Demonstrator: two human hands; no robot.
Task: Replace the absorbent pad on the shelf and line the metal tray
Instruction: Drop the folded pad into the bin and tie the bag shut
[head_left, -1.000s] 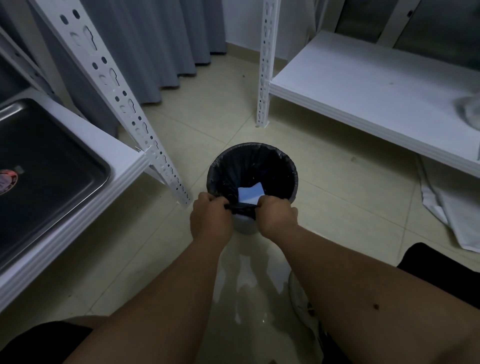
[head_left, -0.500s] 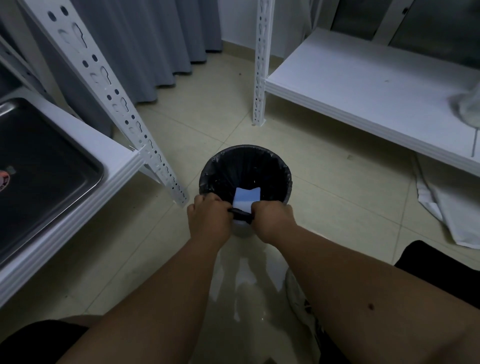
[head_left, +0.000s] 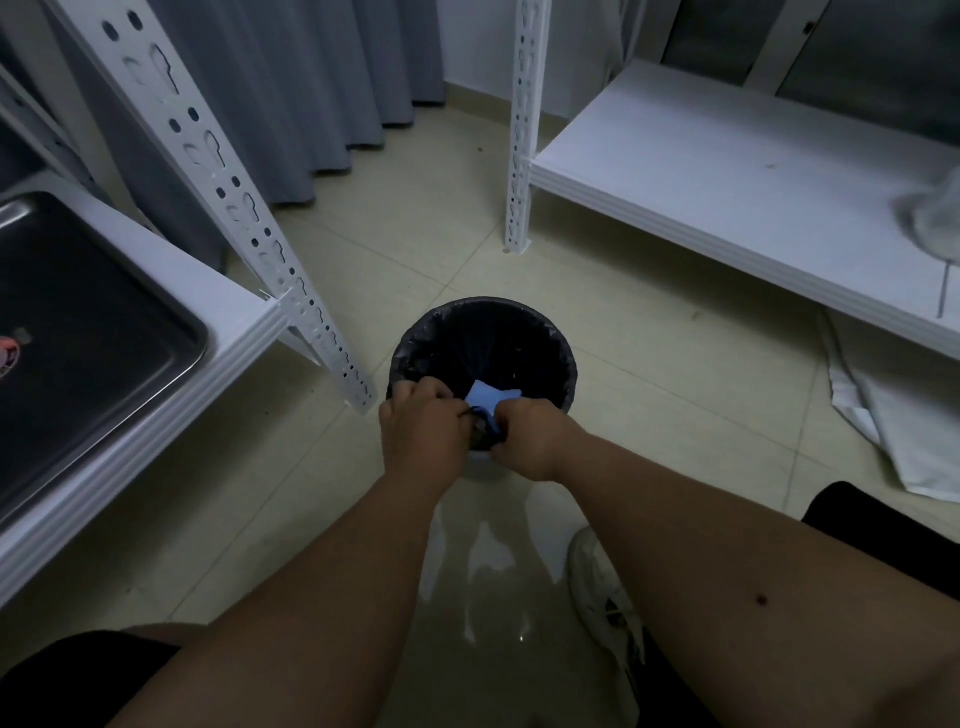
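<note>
Blue pad, folded small, sits inside the black-lined bin at mid-frame, just above and between both fists. Left hand and right hand are each clenched on the bag's near rim, bunching it together. Neither hand is nearer the pad. Metal tray, unlined, waits on the shelf at far left.

A round bin with a black liner stands on the pale tiled floor between two white racks. Grey curtains hang behind a perforated white post. A white sheet lies crumpled on the floor at right, and a white shoe rests on the glossy tiles nearest the camera.
</note>
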